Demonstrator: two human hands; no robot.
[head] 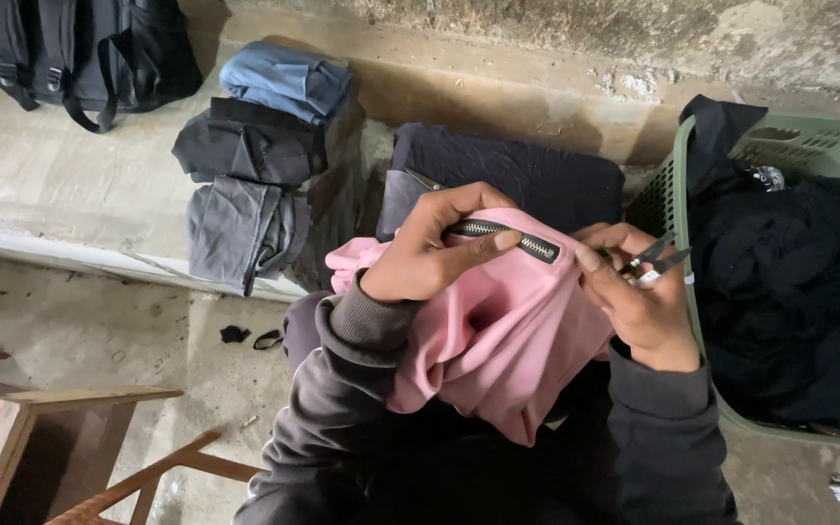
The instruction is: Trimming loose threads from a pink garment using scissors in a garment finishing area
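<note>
Pink soft garment [498, 340], metal zipper [503, 236] pinched.

green basket [678, 185] crowding right, folded clothes [255, 146] left, floor [99, 311] open

black backpack [80, 49] far left, three folded garments [255, 156] stacked on ledge, green basket [678, 185] of dark clothes right, wooden chair [60, 428] lower left
</note>
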